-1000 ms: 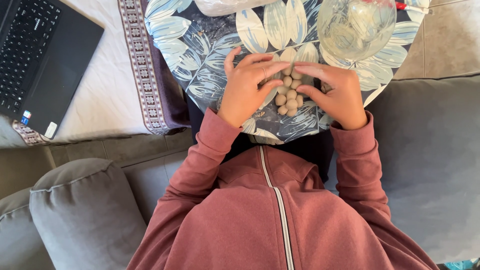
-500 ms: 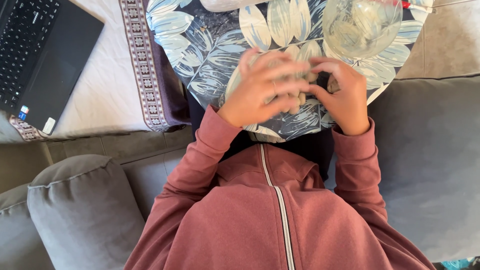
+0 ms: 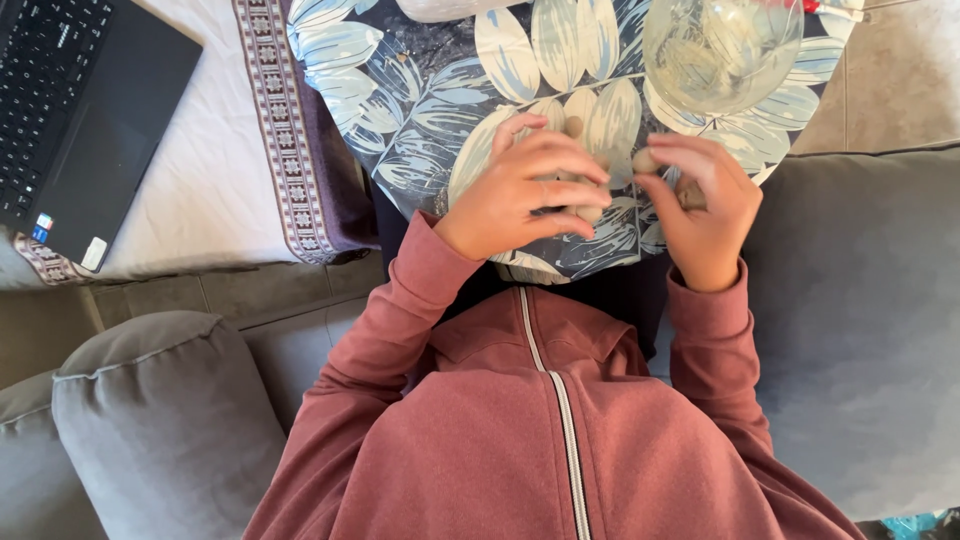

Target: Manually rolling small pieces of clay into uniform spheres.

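Observation:
My left hand (image 3: 520, 185) is curled over a cluster of small tan round nuts (image 3: 590, 212) lying on a leaf-patterned blue and white tray (image 3: 420, 130) on my lap. Most of the nuts are hidden under its fingers. My right hand (image 3: 705, 205) pinches one tan nut (image 3: 645, 160) between thumb and fingertips, just right of the left hand. A clear glass bowl (image 3: 720, 50) stands on the tray beyond my right hand. Both sleeves are dusty red.
A black laptop (image 3: 80, 110) lies on a white cloth with a patterned border (image 3: 275, 130) at the upper left. A grey sofa cushion (image 3: 160, 420) sits at the lower left and grey sofa fabric (image 3: 860, 320) spreads on the right.
The left hand has closed over the nut pile, hiding it. The right hand has lifted one nut away to the right.

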